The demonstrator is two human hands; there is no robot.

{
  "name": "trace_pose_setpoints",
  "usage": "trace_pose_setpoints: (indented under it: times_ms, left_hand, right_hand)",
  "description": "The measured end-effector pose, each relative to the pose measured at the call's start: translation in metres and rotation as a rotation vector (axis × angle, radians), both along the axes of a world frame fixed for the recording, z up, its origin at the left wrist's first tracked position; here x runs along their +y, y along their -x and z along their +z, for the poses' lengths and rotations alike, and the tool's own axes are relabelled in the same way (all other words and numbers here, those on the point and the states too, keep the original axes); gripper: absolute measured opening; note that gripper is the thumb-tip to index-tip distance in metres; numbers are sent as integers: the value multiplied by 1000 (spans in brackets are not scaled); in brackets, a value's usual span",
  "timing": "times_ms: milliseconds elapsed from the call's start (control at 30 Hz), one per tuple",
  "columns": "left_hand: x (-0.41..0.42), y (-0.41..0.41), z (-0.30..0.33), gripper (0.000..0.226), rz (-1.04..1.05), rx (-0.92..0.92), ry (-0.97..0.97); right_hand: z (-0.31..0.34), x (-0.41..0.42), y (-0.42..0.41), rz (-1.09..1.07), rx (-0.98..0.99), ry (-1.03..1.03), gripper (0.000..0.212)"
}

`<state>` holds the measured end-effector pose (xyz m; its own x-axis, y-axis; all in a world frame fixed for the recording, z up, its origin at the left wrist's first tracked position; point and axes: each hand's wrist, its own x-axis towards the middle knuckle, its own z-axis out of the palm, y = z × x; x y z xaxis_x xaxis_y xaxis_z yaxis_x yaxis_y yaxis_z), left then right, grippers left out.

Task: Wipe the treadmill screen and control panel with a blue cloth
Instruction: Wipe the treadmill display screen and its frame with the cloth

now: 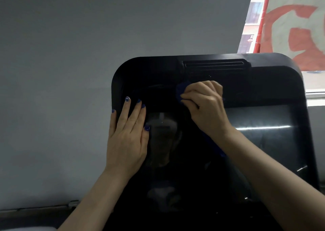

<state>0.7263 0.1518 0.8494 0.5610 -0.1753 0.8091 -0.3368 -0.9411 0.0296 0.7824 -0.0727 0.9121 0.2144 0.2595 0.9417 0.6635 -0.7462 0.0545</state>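
While the right hand bunches a blue cloth against the upper middle of the treadmill screen, just below the slot in the top edge, the left hand lies flat and spread over the screen's upper left corner, fingers straight, nails painted blue. Dark glass, glossy, reflecting. Grey wall behind; red-and-white banner at upper right.
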Motion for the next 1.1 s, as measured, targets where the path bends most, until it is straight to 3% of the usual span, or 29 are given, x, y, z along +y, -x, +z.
trace_pose_setpoints:
  times_ms: [133,333,533,700,867,1100]
  left_hand:
    - [1,1,0,51,-5,-10,-9]
    - [0,0,0,52,4,-17,-30]
    - [1,0,-2,52,9,-33,-89]
    - [-1,-1,-3,51,16,-20,-101]
    - [1,-1,-3,52,27,-22,-115]
    - [-1,-1,-2,52,51,-45,-140]
  right_hand:
    - [0,-8,0,57,20,96,9]
    - [0,-5,-2,13,-2,9,7]
    - [-9,-14,2,64,-35,136,15]
    - [-9,-16,-2,50,-59,28,15]
    - [-13,-22,1,99,-31,130,13]
    - [-15,-23,3,55,-25,47,14]
